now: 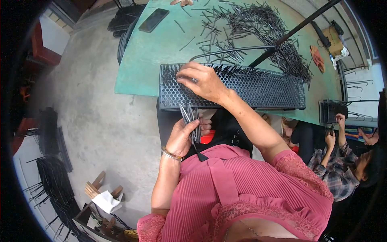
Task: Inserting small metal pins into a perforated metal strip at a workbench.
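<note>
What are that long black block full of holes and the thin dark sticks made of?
The perforated block looks like moulded black plastic or painted metal: matt, with an even honeycomb of holes; I cannot tell which. The thin pins bunched in the left hand and heaped on the green table look like dark metal, straight and faintly shiny. The right hand presses one in.

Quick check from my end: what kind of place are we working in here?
Most likely a small hand-assembly workshop. The left hand holds a bunch of thin dark pins while the right hand sets them into a perforated black block. A pile of loose pins covers the green table, and another worker sits nearby.
</note>
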Tool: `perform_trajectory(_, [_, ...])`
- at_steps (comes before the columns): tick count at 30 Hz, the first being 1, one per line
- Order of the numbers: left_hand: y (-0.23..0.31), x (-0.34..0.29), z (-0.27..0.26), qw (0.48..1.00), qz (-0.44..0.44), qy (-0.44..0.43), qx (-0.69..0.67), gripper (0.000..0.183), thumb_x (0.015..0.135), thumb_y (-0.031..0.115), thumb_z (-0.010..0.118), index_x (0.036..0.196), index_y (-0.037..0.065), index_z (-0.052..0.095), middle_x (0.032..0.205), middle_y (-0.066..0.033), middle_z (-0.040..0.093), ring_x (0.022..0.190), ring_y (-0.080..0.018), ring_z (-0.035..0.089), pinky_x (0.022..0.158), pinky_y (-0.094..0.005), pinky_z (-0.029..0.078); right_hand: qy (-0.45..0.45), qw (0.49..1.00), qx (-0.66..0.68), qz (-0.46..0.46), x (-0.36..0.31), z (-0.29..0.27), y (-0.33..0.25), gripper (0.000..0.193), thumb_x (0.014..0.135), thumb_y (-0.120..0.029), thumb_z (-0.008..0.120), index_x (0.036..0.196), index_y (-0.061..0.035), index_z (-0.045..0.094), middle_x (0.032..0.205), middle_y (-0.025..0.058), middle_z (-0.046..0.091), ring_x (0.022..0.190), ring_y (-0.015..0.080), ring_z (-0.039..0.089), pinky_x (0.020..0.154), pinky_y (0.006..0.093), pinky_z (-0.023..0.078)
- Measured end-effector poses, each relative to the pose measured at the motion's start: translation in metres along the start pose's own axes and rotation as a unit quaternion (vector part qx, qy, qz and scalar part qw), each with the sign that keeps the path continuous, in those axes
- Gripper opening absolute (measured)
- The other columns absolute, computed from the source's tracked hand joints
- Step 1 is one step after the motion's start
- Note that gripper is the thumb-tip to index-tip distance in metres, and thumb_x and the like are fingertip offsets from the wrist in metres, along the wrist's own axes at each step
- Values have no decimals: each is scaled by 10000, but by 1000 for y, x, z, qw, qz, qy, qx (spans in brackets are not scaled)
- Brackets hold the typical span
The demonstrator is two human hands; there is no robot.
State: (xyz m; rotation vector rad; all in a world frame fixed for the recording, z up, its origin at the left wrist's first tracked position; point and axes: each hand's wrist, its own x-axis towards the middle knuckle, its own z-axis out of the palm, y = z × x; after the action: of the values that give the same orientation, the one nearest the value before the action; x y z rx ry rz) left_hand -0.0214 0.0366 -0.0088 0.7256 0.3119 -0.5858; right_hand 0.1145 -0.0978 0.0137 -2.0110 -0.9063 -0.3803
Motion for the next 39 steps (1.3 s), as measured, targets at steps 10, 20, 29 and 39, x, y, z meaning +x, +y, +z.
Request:
perform_trajectory(10, [3,-3,8,999,43,5,1,345,906,108,554,1189,-72,471,1099,-216,606,941,-259,641,813,-357,549,-9,978,85,192,-11,-26,-26,174,799,-115,669,910,17,673,862,102,641,782,177,627,686,286,497])
perform_trajectory(20, [5,4,26,998,63,10,27,322,937,131,522,1196,-55,475,1117,-195,602,1002,-268,621,837,-377,538,-91,870,290,387,-41,-43,-30,204,848,-157,668,925,32,669,771,9,636,690,57,543,608,219,454])
perform_trajectory(29, [0,7,17,999,21,31,11,302,937,124,497,1172,-64,479,1074,-212,614,945,-261,632,796,-376,553,60,913,263,307,-7,-43,-4,212,853,-146,659,978,26,660,842,31,662,705,67,554,619,214,451])
perform_trajectory(39, [-1,5,10,980,157,118,42,293,929,159,520,1167,-9,500,1040,-159,625,953,-231,609,741,-375,561,60,889,334,309,0,-44,-19,204,825,-137,683,940,32,673,825,41,673,728,71,585,662,216,473])
